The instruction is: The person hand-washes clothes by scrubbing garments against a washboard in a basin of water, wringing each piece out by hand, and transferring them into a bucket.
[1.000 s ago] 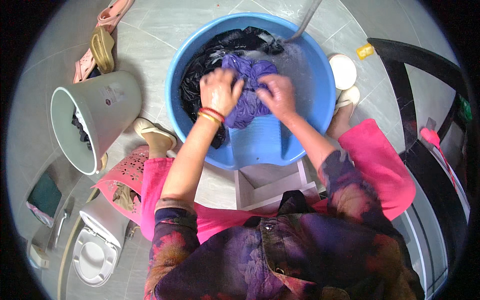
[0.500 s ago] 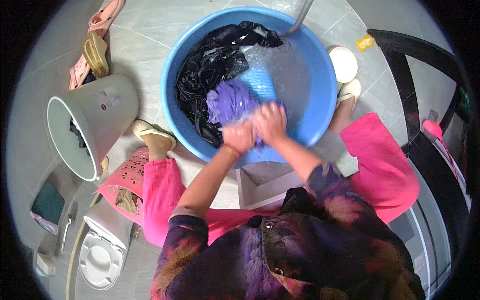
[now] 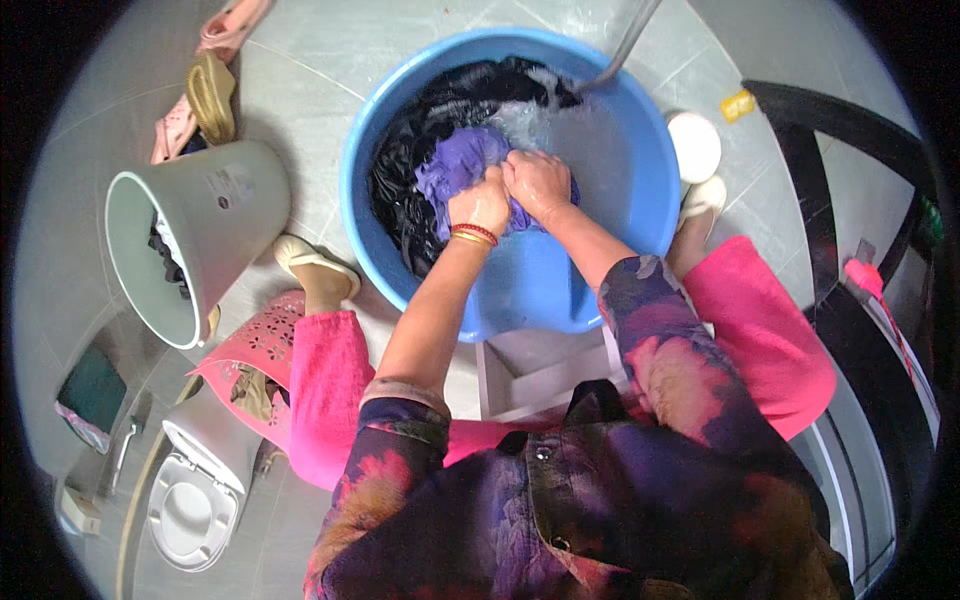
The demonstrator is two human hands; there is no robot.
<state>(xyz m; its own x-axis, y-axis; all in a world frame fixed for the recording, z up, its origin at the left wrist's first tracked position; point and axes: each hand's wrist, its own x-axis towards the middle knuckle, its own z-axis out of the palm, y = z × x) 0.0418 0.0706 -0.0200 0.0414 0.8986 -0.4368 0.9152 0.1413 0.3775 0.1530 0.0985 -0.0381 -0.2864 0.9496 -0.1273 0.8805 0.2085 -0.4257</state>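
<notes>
Both my hands are closed on a wet purple cloth (image 3: pixel 455 165) inside a round blue tub (image 3: pixel 357 235). My left hand (image 3: pixel 482 207), with a red and gold band at its wrist, grips the near side of the cloth. Right beside it, knuckles up, my right hand (image 3: pixel 538 184) is pressed onto the cloth, its fingers curled. A ridged blue washboard part, seen earlier, lies largely hidden under the cloth and hands. Wet black clothes (image 3: pixel 400 165) fill the tub's left and far side. Cloudy water (image 3: pixel 610 170) stands at the right.
A grey hose (image 3: pixel 632 42) hangs over the tub's far rim. On the left are a pale green bin (image 3: pixel 235 225) tipped sideways with clothes in it, and a pink basket (image 3: pixel 262 335). A white round container (image 3: pixel 694 147) and a black curved frame (image 3: pixel 825 200) stand at the right.
My hands and the purple cloth have moved away from me, up over the ridged part, which is now covered. The whole view has shifted slightly.
</notes>
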